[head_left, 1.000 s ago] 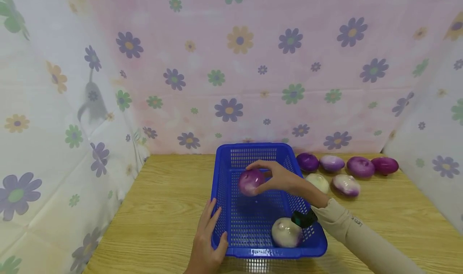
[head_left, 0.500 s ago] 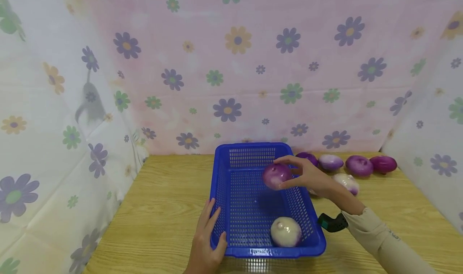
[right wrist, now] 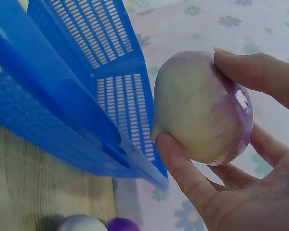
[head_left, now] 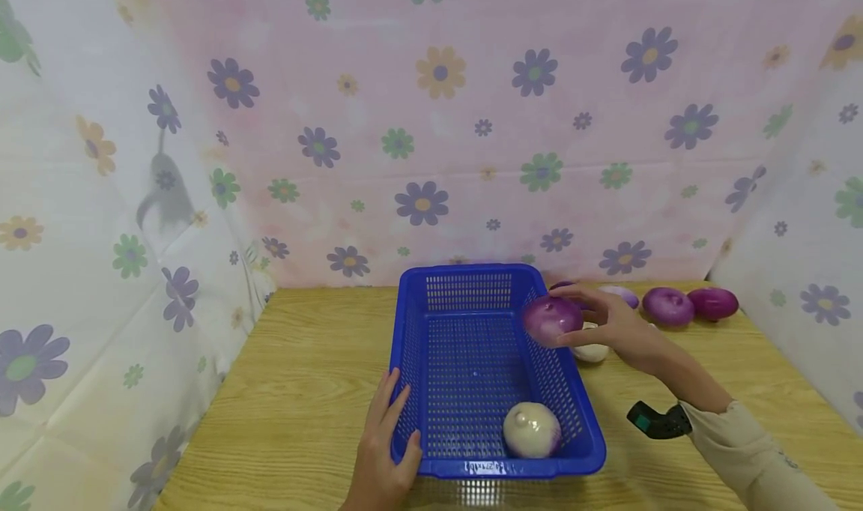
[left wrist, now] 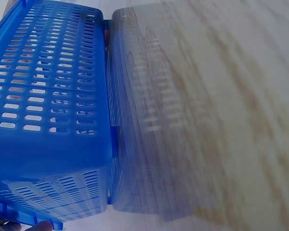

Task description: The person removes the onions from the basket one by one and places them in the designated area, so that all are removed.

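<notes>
My right hand (head_left: 616, 335) grips a purple onion (head_left: 553, 321) between thumb and fingers, above the right rim of the blue plastic basket (head_left: 475, 467). In the right wrist view the same onion (right wrist: 200, 108) shows a pale underside, raised beside the basket wall. A white onion (head_left: 532, 430) sits inside the basket, at its near right corner. My left hand (head_left: 384, 451) rests against the basket's near left side with the fingers extended along the rim. The left wrist view shows mainly the basket's perforated wall (left wrist: 48, 96) and only fingertips at the bottom left.
Right of the basket several onions lie on the wooden table (head_left: 303, 391): a white onion (head_left: 590, 352) close to the basket, a purple onion (head_left: 667, 306) and a dark red onion (head_left: 713, 303) at the back. A flowered cloth (head_left: 421, 159) hangs behind the table.
My right hand has carried the purple onion rightward, from over the middle of the basket to its right rim. The left hand and the white onion in the basket have stayed in place.
</notes>
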`<action>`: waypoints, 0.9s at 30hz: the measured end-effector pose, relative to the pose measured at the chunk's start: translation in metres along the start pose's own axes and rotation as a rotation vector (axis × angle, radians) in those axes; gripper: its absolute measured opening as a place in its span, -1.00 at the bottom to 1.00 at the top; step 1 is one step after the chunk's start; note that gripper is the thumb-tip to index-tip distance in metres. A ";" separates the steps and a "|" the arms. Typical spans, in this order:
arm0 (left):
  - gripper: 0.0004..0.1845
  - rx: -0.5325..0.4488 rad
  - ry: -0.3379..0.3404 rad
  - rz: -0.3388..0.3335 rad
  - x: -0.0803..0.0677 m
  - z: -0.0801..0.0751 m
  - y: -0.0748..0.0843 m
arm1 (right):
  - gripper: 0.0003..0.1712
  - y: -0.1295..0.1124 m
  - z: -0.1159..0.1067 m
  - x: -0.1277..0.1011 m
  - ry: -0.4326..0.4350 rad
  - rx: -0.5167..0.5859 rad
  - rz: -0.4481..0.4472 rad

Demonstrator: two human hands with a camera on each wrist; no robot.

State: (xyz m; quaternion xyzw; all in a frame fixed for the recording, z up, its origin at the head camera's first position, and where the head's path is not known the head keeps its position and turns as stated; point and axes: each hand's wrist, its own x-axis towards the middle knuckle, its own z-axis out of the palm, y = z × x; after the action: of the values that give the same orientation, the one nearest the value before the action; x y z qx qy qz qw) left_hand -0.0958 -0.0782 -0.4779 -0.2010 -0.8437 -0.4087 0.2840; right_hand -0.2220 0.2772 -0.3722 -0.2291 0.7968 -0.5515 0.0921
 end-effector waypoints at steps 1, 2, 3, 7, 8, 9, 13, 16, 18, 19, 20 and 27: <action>-0.36 0.000 0.000 -0.002 0.000 0.000 0.000 | -0.29 0.000 -0.003 -0.002 0.009 -0.008 -0.005; -0.36 0.001 0.000 -0.002 0.000 0.000 0.000 | -0.29 0.001 -0.005 -0.003 0.018 -0.023 -0.006; -0.36 0.002 0.001 -0.003 0.000 0.000 0.000 | -0.30 0.001 -0.008 -0.005 0.025 -0.036 -0.005; -0.37 0.005 0.002 0.001 0.001 0.001 -0.001 | -0.31 0.001 -0.018 -0.013 0.045 -0.076 0.019; -0.37 0.005 0.007 0.006 0.001 0.001 -0.001 | -0.30 0.001 -0.020 -0.015 0.047 -0.085 0.025; -0.37 0.004 0.010 0.009 0.001 0.001 -0.001 | -0.30 0.001 -0.022 -0.016 0.047 -0.091 0.029; -0.37 -0.002 0.021 0.018 0.001 0.000 -0.002 | -0.28 0.003 -0.030 -0.023 0.056 -0.106 0.052; -0.38 -0.003 0.019 0.018 0.001 0.000 -0.002 | -0.28 0.004 -0.035 -0.028 0.082 -0.112 0.085; -0.38 -0.002 0.018 0.023 0.001 0.000 -0.002 | -0.29 0.005 -0.039 -0.032 0.103 -0.121 0.098; -0.38 0.000 0.016 0.023 0.001 0.000 -0.002 | -0.29 0.006 -0.042 -0.034 0.110 -0.123 0.096; -0.38 0.001 0.016 0.025 0.001 0.000 -0.002 | -0.30 0.007 -0.044 -0.035 0.118 -0.128 0.094; -0.39 -0.008 0.019 0.022 0.001 0.001 -0.001 | -0.29 0.020 -0.060 -0.046 0.133 -0.081 0.058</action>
State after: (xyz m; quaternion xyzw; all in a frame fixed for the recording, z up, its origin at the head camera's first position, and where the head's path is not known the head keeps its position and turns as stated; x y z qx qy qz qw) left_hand -0.0973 -0.0785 -0.4786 -0.2074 -0.8372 -0.4109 0.2954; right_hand -0.2102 0.3543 -0.3730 -0.1721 0.8293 -0.5297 0.0455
